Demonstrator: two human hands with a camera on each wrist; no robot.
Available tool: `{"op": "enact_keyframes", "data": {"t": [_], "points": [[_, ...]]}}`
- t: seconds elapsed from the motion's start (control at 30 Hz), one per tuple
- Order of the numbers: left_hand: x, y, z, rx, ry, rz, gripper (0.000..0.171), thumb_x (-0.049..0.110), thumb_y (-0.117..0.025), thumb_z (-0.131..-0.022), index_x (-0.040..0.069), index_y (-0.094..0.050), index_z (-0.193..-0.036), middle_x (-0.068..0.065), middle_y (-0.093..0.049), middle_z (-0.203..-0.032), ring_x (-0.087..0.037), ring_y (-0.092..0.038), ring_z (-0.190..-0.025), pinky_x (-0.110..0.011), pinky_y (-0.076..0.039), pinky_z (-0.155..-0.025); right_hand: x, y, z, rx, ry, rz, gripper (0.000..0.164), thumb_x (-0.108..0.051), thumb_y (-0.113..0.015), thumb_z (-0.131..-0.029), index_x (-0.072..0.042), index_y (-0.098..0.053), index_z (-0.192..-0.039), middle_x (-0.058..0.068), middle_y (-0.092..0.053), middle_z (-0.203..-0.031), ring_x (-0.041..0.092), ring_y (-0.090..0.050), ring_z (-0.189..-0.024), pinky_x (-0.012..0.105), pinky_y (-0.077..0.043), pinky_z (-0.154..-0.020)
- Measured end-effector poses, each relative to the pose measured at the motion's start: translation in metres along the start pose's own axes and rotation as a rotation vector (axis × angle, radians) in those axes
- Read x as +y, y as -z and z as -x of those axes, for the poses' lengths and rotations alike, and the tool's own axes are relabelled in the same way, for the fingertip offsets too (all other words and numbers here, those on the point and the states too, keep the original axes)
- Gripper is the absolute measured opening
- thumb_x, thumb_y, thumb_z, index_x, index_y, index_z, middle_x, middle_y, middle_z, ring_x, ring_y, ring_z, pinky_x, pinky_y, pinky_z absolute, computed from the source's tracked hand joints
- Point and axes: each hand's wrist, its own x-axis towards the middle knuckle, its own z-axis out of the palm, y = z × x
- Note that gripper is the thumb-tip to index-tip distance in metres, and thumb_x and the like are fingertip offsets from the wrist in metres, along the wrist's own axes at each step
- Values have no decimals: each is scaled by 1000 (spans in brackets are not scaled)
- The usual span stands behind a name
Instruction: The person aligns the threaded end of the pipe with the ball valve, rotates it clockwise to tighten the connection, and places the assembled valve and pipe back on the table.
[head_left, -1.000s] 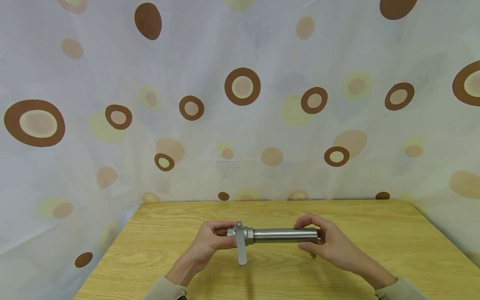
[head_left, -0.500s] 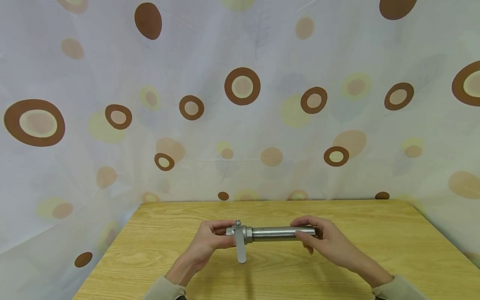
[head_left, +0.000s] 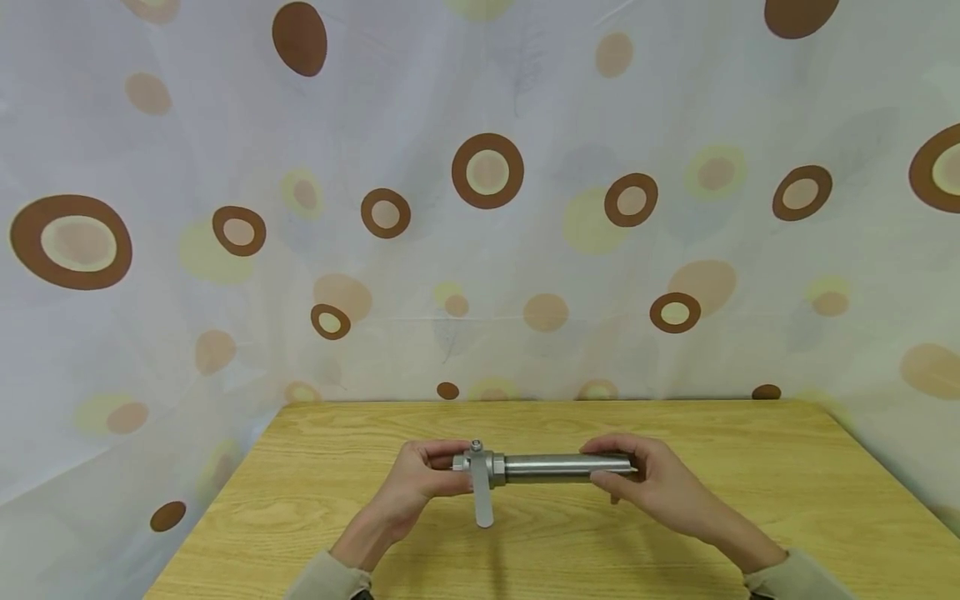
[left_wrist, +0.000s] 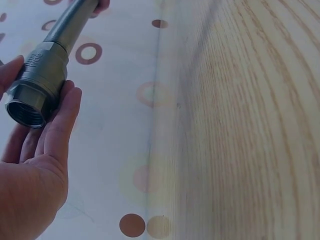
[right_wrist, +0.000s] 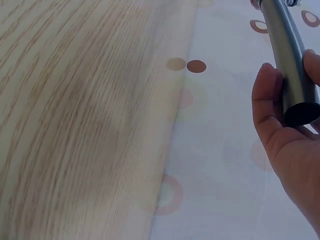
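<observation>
A metal ball valve (head_left: 497,469) with a flat lever handle (head_left: 482,500) is joined to a smooth steel pipe (head_left: 551,468), held level above the table. My left hand (head_left: 408,485) grips the valve body at the left, thumb in front and fingers behind. In the left wrist view the valve's threaded open end (left_wrist: 26,114) faces the camera. My right hand (head_left: 651,482) holds the pipe's far right end between thumb and fingers. The right wrist view shows the dark round end of the pipe (right_wrist: 295,65) near the palm. The lever hangs downward.
Beneath both hands lies a wood-grain table (head_left: 300,500). A pale curtain (head_left: 525,250) with brown and beige circles hangs behind it and along both sides.
The right thumb has moved up onto the front of the pipe, and the right fingers have shifted slightly left. The left hand keeps its hold on the valve, almost still.
</observation>
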Motion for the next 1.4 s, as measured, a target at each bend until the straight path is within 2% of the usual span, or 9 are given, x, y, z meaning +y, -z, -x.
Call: {"op": "enact_keyframes", "data": {"t": [0.17,0.37,0.5,0.6,0.7,0.93,1.03,1.17,1.4], "points": [[0,0,1,3,-7,2,51,-4,-77,-88,-13,-64,-136,-20,-73,-123,-23,-74,-105,-40,-61,-92,0,-1,-1,11,-12,12,29,-10,-60,-109,6,-61,-133,19,-64,-105,21,-60,-70,38,-58,-62],[0,0,0,3,-3,0,51,-3,-77,-87,-13,-63,-136,-20,-73,-122,-23,-74,-106,-39,-61,-92,1,-3,-1,3,43,-44,39,-2,-73,-99,2,-56,-134,28,-57,-123,20,-67,-84,33,-60,-65],[-1,0,0,4,-2,-1,51,-3,-78,-87,-13,-64,-135,-19,-74,-121,-22,-74,-106,-38,-61,-92,2,-2,0,-11,81,-61,35,3,-71,-98,2,-57,-130,28,-59,-118,21,-63,-75,37,-58,-59],[-1,0,0,5,-3,-2,50,-3,-78,-87,-12,-65,-135,-19,-74,-121,-22,-74,-105,-38,-61,-92,1,-2,0,-16,79,-67,31,2,-70,-99,4,-59,-128,26,-62,-115,21,-64,-77,39,-59,-60],[-1,-1,0,3,-4,-5,50,-3,-78,-87,-12,-65,-135,-19,-74,-121,-22,-74,-105,-38,-61,-92,0,-1,0,-6,65,-35,28,-1,-69,-101,4,-61,-128,24,-64,-114,20,-64,-78,39,-60,-61],[1,-1,0,5,-9,-5,51,-3,-78,-87,-14,-64,-135,-19,-74,-121,-23,-74,-106,-39,-60,-93,1,-1,-2,34,-4,56,24,-11,-62,-108,2,-66,-127,15,-67,-106,16,-56,-70,34,-51,-58],[1,-1,-1,6,-10,-1,50,-4,-78,-87,-14,-64,-134,-19,-74,-121,-23,-74,-105,-40,-61,-93,2,-1,-2,32,1,34,26,-9,-65,-106,3,-64,-129,17,-66,-110,15,-62,-78,32,-56,-64],[0,-1,-1,0,-11,-2,50,-3,-78,-87,-13,-64,-134,-19,-74,-120,-22,-74,-105,-39,-61,-92,3,-1,-1,27,58,24,32,-3,-72,-99,1,-60,-128,22,-62,-119,16,-66,-89,30,-58,-70],[0,-1,-2,-8,-12,-6,50,-3,-79,-88,-13,-64,-135,-18,-75,-120,-22,-74,-106,-39,-60,-93,3,-2,0,31,63,24,28,-4,-74,-99,0,-62,-124,19,-64,-109,15,-64,-82,29,-56,-66]]}}
